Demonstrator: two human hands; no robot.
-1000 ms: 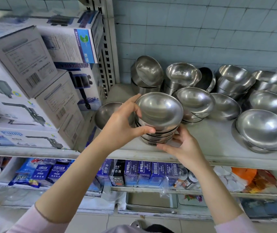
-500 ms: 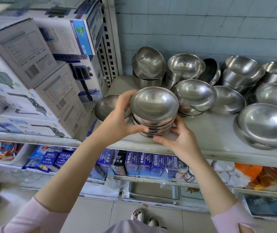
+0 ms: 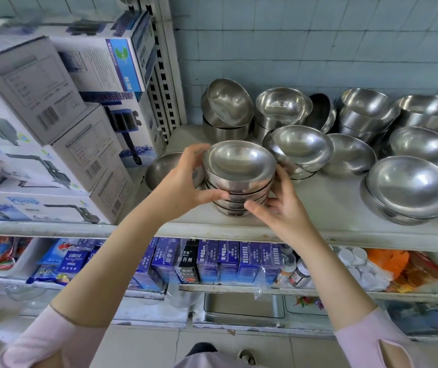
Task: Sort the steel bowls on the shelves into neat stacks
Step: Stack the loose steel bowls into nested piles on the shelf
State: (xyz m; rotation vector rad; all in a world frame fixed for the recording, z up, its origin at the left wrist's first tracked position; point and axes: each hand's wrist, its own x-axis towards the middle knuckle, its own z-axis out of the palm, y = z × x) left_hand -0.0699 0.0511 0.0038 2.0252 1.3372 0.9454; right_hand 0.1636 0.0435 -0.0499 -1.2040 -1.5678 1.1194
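A stack of several small steel bowls [image 3: 239, 168] stands near the front edge of the white shelf [image 3: 318, 208]. My left hand [image 3: 183, 181] grips the stack's left side, thumb across its front. My right hand [image 3: 281, 208] holds the stack's right and lower side with curled fingers. Behind and to the right lie more steel bowls: a tilted stack [image 3: 299, 147], a leaning bowl [image 3: 228, 102] on a deeper one, an upright bowl [image 3: 283, 107] and wide shallow bowls [image 3: 409, 187]. A single bowl [image 3: 159, 168] sits left of my left hand.
Grey and blue pump boxes [image 3: 53, 128] are piled at the left of the shelf, close to the bowls. A perforated upright post [image 3: 164, 75] rises behind. The shelf below holds blue packets [image 3: 212, 261] and small jars. A tiled wall backs the shelf.
The stack has shifted slightly further onto the shelf and sits lower; both hands stay on it, the right hand wrapping higher round its right side.
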